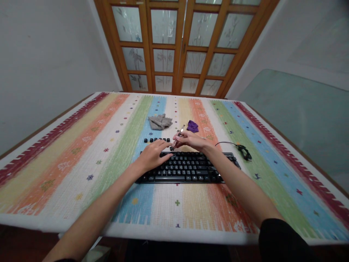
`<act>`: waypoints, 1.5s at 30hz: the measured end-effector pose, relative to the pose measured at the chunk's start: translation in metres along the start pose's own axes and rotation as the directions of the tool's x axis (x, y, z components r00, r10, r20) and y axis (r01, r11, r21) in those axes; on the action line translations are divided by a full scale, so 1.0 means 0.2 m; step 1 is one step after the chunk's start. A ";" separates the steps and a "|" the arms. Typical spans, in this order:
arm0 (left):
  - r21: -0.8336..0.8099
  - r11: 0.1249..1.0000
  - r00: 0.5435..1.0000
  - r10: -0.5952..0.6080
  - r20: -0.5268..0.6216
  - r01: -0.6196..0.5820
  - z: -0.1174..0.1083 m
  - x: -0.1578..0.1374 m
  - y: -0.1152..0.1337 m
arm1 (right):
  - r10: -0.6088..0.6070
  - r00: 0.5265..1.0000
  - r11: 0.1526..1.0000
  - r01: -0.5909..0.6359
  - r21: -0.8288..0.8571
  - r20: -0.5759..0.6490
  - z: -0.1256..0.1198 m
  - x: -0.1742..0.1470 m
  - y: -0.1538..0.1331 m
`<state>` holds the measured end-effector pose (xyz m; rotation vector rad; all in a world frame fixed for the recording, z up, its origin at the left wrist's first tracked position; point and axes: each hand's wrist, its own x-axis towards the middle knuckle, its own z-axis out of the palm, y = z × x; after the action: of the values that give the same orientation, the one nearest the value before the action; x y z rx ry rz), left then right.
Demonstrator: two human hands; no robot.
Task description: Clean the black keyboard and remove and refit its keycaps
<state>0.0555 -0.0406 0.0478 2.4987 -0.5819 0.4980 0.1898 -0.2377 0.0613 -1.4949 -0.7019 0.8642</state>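
Observation:
A black keyboard (177,173) lies crosswise in front of me, its top left corner under my left hand (153,155). That hand is open, thumb and fingers apart, with nothing seen in it. My right hand (188,140) is closed around a slim silver brush (180,131) with a dark tip. The tip points down just above the keyboard's back edge, near my left fingertips. Behind the left hand, several loose black keycaps (151,140) stand in a row on the cloth. My right forearm hides part of the keyboard's right side.
A crumpled grey cloth (159,122) and a small purple cloth (192,126) lie beyond the keyboard. To the right is a bundled black cable (244,152). The table wears a striped tablecloth (109,145); wooden glazed doors (177,45) stand behind it.

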 end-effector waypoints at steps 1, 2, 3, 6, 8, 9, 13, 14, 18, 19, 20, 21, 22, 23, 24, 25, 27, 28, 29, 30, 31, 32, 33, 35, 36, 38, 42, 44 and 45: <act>0.024 1.000 1.000 0.011 -0.019 -0.010 0.02 0.01 0.01 | -0.001 1.000 0.999 0.001 0.036 -0.011 0.00 0.00 0.00; 0.041 0.999 0.999 0.014 -0.043 -0.012 0.03 0.02 0.01 | 0.003 1.000 0.998 -0.001 0.070 -0.025 0.01 -0.01 0.00; 0.048 0.999 0.997 0.010 -0.072 -0.007 0.04 0.03 0.01 | 0.011 0.999 0.995 -0.007 0.101 -0.038 0.01 -0.01 0.00; 0.017 0.999 0.989 -0.028 -0.145 0.030 0.07 0.05 0.02 | 0.032 0.997 0.987 -0.019 0.162 -0.076 0.02 -0.02 0.01; -0.040 0.998 0.985 -0.063 -0.162 0.057 0.08 0.06 0.02 | 0.027 0.994 0.985 -0.008 0.170 -0.110 0.03 -0.02 0.01; -0.078 0.994 0.982 -0.086 -0.165 0.074 0.09 0.06 0.03 | 0.015 0.991 0.986 0.008 0.168 -0.131 0.03 -0.02 0.02; -0.326 0.926 0.955 -0.253 -0.156 0.192 0.10 0.08 0.05 | -0.054 0.972 0.982 0.092 0.162 -0.228 0.04 -0.01 0.05; -0.403 0.888 0.943 -0.300 -0.142 0.222 0.11 0.09 0.05 | -0.065 0.967 0.980 0.108 0.165 -0.247 0.04 -0.01 0.05; -0.634 0.719 0.905 -0.420 -0.070 0.285 0.13 0.10 0.04 | -0.089 0.951 0.973 0.147 0.179 -0.296 0.06 -0.02 0.06; -0.666 0.686 0.898 -0.436 -0.052 0.294 0.14 0.11 0.03 | -0.097 0.946 0.972 0.157 0.176 -0.308 0.06 -0.01 0.06; -0.688 0.659 0.895 -0.446 -0.034 0.302 0.14 0.12 0.03 | -0.108 0.941 0.971 0.170 0.169 -0.321 0.07 -0.01 0.06; -0.701 0.643 0.892 -0.451 -0.022 0.308 0.15 0.12 0.02 | -0.122 0.934 0.970 0.183 0.159 -0.335 0.07 -0.01 0.06; -0.704 0.639 0.892 -0.451 -0.016 0.311 0.15 0.13 0.02 | -0.137 0.927 0.969 0.199 0.146 -0.348 0.07 -0.01 0.06; -0.698 0.645 0.894 -0.448 -0.015 0.312 0.16 0.14 0.01 | -0.154 0.920 0.968 0.214 0.134 -0.361 0.07 -0.01 0.06; -0.688 0.657 0.896 -0.444 -0.020 0.310 0.16 0.14 0.01 | -0.170 0.912 0.966 0.229 0.120 -0.373 0.07 -0.01 0.05; -0.676 0.670 0.898 -0.440 -0.030 0.306 0.16 0.14 0.00 | -0.187 0.905 0.964 0.243 0.104 -0.383 0.07 -0.01 0.05; -0.657 0.691 0.900 -0.433 -0.044 0.300 0.17 0.15 -0.01 | -0.222 0.891 0.961 0.268 0.065 -0.397 0.06 -0.01 0.03; -0.649 0.699 0.901 -0.430 -0.046 0.300 0.17 0.16 -0.02 | -0.240 0.883 0.959 0.281 0.045 -0.403 0.06 -0.02 0.03; -0.637 0.710 0.903 -0.426 -0.049 0.300 0.17 0.16 -0.03 | -0.258 0.874 0.955 0.295 0.028 -0.412 0.05 -0.02 0.02; -0.616 0.728 0.906 -0.420 -0.055 0.301 0.16 0.16 -0.04 | -0.274 0.865 0.951 0.309 0.014 -0.420 0.04 -0.03 0.01; -0.583 0.755 0.910 -0.410 -0.062 0.301 0.16 0.17 -0.05 | -0.290 0.857 0.947 0.322 0.004 -0.427 0.03 -0.04 0.01; -0.541 0.786 0.916 -0.395 -0.067 0.300 0.15 0.17 -0.06 | -0.303 0.850 0.943 0.333 -0.005 -0.432 0.02 -0.04 0.01; -0.496 0.816 0.922 -0.381 -0.074 0.297 0.14 0.18 -0.07 | -0.314 0.844 0.940 0.342 -0.014 -0.434 0.00 -0.05 0.01; -0.432 0.852 0.928 -0.365 -0.079 0.298 0.11 0.19 -0.09 | -0.328 0.841 0.936 0.349 -0.030 -0.431 -0.02 -0.07 0.01; -0.420 0.856 0.926 -0.368 -0.083 0.302 0.10 0.20 -0.10 | -0.332 0.840 0.936 0.351 -0.036 -0.429 -0.04 -0.08 0.01; -0.421 0.850 0.919 -0.385 -0.084 0.317 0.07 0.21 -0.13 | -0.336 0.838 0.935 0.350 -0.049 -0.429 -0.06 -0.10 0.00; -0.427 0.849 0.922 -0.378 -0.081 0.311 0.04 0.24 -0.17 | -0.348 0.836 0.936 0.339 -0.098 -0.424 -0.10 -0.14 -0.01; -0.397 0.871 0.935 -0.346 -0.080 0.289 0.04 0.25 -0.19 | -0.353 0.843 0.935 0.335 -0.117 -0.406 -0.11 -0.16 -0.01; -0.369 0.887 0.943 -0.325 -0.073 0.277 0.04 0.26 -0.19 | -0.355 0.847 0.934 0.335 -0.122 -0.395 -0.12 -0.16 -0.01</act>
<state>0.1208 -0.0318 0.0491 2.1370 -0.1987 0.3951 0.1919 -0.2772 0.0677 -1.4702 -0.6490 0.2418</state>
